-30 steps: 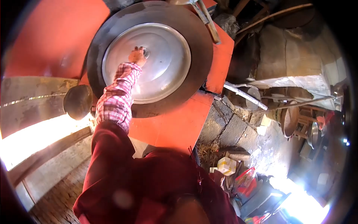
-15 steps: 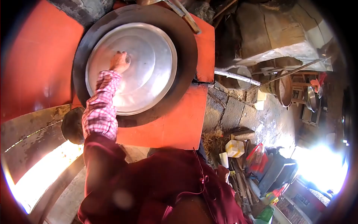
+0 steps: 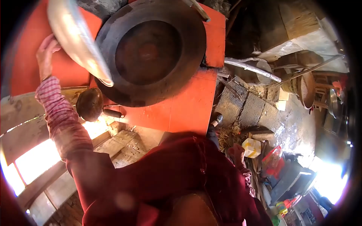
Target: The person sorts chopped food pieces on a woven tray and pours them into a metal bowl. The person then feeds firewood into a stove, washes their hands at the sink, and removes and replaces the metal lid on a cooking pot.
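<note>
My left hand (image 3: 46, 54) is closed on the large round metal lid (image 3: 75, 34), its fingers bent toward the lid's outer side; the grip point is partly hidden. The lid is tilted on edge, at the left of a big dark wok (image 3: 188, 49) set into the red stove top (image 3: 188, 98). The wok is uncovered, and its dark inside shows a reddish patch in the middle; I cannot make out what it contains. My right hand (image 3: 236, 151) hangs low by my right side, its fingers too unclear to read.
A dark round pan (image 3: 89, 104) with a short handle hangs or rests beside the stove's left front edge. A wooden-handled tool (image 3: 200, 9) lies by the wok's far rim. Right of the stove are a pale pole (image 3: 252, 69), a white box (image 3: 251, 147) and firewood on the floor.
My left hand has lifted the lid off the wok and swung it left, tilting it up. The wok's inside has come into view. My right hand shows more at my side.
</note>
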